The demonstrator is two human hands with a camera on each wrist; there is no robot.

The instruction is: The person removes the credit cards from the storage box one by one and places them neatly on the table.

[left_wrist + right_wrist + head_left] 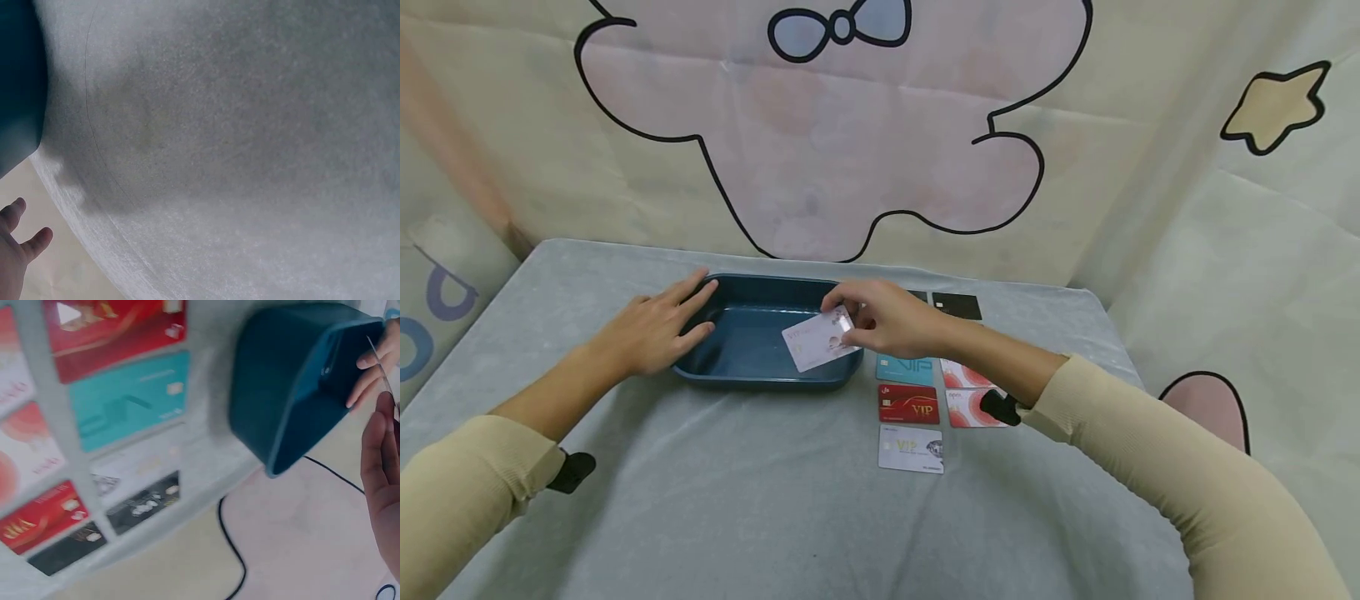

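My right hand (891, 318) pinches a white VIP card (814, 342) between thumb and fingers, tilted over the right part of a dark blue rectangular tray (767, 384). Edge-on, that card (379, 365) shows as a thin line in the right wrist view. At the tray's left end, my left hand (658, 327) has its fingers spread and rests on the rim. Only a few of its fingers (39, 242) appear in the left wrist view. Right of the tray lie a teal card (898, 368), a red VIP card (910, 404) and a white VIP card (910, 450).
Further right are pink-and-white cards (972, 408), partly under my right forearm. A black card (957, 306) lies near the back edge, and a red card (47, 515) shows in the right wrist view. Grey cloth (760, 500) covers the table; a printed curtain (820, 167) hangs behind.
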